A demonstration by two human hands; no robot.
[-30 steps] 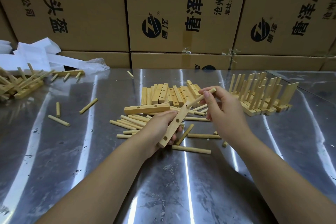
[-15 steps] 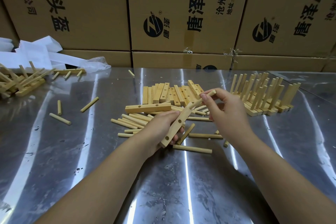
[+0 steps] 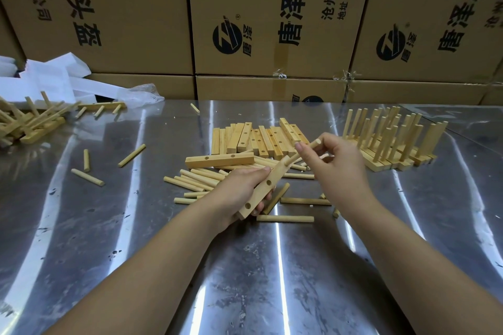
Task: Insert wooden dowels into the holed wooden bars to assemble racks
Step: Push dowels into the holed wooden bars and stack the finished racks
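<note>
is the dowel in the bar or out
In: tip of the dowel sits in the far hole of the bar; how deep, cannot tell.

Dim, glare streaks on steel table, wide-angle edge warp.

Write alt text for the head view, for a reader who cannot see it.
A left hand grips a holed wooden bar while the right hand pinches a dowel at its far hole, over a steel table.
</note>
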